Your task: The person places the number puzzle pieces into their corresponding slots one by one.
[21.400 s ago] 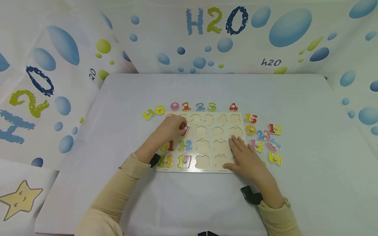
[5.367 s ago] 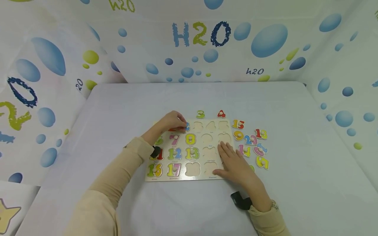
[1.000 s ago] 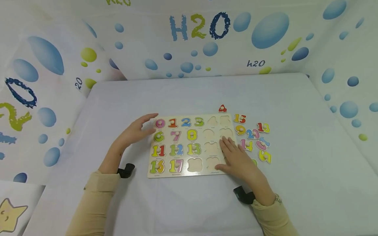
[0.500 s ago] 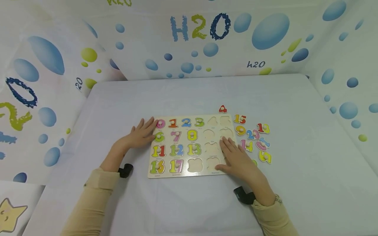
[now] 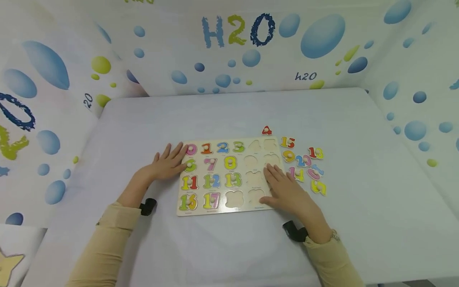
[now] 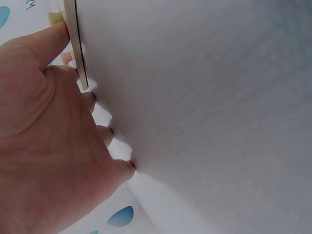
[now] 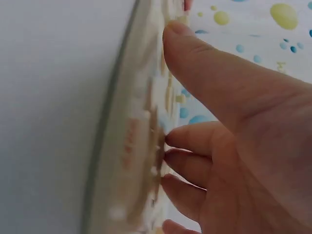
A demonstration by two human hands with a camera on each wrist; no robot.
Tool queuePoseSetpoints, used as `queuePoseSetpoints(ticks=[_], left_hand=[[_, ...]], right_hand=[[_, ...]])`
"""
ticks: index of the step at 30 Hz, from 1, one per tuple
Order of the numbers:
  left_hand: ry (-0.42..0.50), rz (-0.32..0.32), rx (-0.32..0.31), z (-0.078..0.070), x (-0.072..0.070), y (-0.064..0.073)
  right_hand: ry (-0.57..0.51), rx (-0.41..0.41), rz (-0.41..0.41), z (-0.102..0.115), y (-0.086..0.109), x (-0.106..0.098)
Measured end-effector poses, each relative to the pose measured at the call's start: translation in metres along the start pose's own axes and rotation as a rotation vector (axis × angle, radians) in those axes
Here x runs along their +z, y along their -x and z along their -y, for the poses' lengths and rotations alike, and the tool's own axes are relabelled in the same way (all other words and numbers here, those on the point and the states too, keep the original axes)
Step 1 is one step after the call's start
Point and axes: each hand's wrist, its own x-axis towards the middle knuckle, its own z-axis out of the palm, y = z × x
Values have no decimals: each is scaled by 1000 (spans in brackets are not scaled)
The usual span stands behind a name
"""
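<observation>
A wooden number puzzle board [image 5: 222, 191] lies flat, its left and middle recesses filled with knobbed number pieces, among them the 0 [image 5: 191, 149], 3 [image 5: 238, 146], 8 [image 5: 230, 162] and 17 [image 5: 211, 200]. My left hand [image 5: 165, 164] rests at the board's left edge, fingers straight and spread; its thumb touches the rim beside the 6 [image 5: 190, 164]. In the left wrist view, the other fingertips of the left hand [image 6: 48, 126] reach the white tablecloth. My right hand [image 5: 288, 195] lies across the board's right side, fingers extended, covering some recesses. Neither hand holds a piece.
A red 4 [image 5: 267, 130] lies behind the board. Several loose pieces lie to its right, including the 15 [image 5: 287, 142], 9 [image 5: 288, 156], 20 [image 5: 303, 161] and 5 [image 5: 318, 187]. Printed cloth walls [image 5: 172, 36] stand behind and at the sides.
Since the earliest frame, the 0, 1, 2, 3, 8 and 13 have gone into recesses. Lately my left hand came down from beside the board onto its left edge. My right hand stayed put.
</observation>
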Motion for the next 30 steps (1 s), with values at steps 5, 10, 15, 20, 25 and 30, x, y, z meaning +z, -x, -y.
queuePoseSetpoints(ticks=[5, 10, 15, 20, 25, 30], left_hand=[[12, -9, -13, 5, -1, 4], [44, -18, -5, 6, -2, 3], [47, -14, 2, 7, -2, 1], [51, -14, 12, 5, -4, 0], [43, -3, 7, 7, -3, 0], [57, -6, 9, 9, 0, 0]], right_hand=[[49, -35, 96, -4, -14, -26], [-90, -37, 68, -29, -39, -64], [-175, -10, -7, -57, -74, -87], [-227, -21, -64, -77, -110, -91], [-358, 49, -89, -85, -137, -87], [-447, 133, -64, -88, -152, -81]])
